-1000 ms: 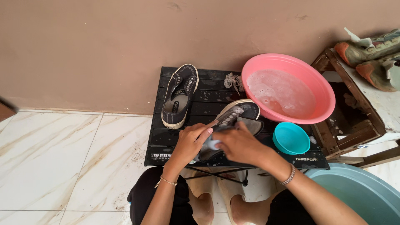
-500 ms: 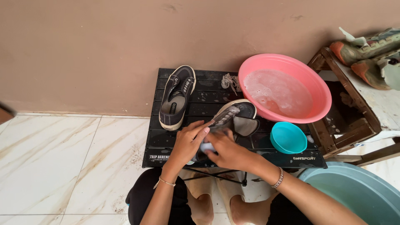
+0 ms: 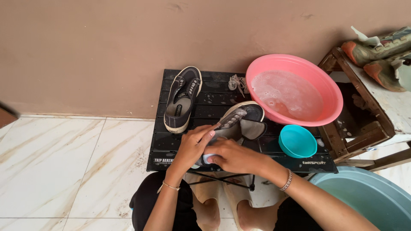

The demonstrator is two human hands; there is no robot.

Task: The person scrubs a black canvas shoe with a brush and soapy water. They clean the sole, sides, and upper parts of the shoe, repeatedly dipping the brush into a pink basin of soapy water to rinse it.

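on the low black slatted folding table (image 3: pixel 171 147), near its front edge, the left hand (image 3: pixel 192 143) closes its grip around the side of a dark canvas sneaker with a pale rubber sole (image 3: pixel 239 122), which lies tilted on its side. the right hand (image 3: pixel 233 156) is curled shut over a small pale object, seemingly a brush or sponge (image 3: pixel 206 158), pressed at the shoe's heel end; its exact kind cannot be told.

risks, as judged: the table surface shows wet patches, so the held shoe could slide under scrubbing pressure. it sits close to the front edge and could drop onto the person's feet below. the round pink plastic basin of soapy water (image 3: pixel 295 90) overhangs the table's right rear corner; a knock from an elbow or the shoe could tip it. the small teal plastic bowl (image 3: pixel 297 141) stands just beside the right forearm and is equally exposed. runoff onto the floor would make a slip hazard.

surroundings: a second dark sneaker (image 3: pixel 183 98) lies upright at the rear left, with a bundle of pale laces (image 3: pixel 236 82) beside it. glossy white marble-pattern floor tiles (image 3: pixel 64 167) meet a plain brown wall (image 3: pixel 128 42). a worn wooden stand (image 3: pixel 359 111) at right carries muddy shoes (image 3: pixel 376 49). a large grey-blue tub (image 3: pixel 368 199) sits at lower right.
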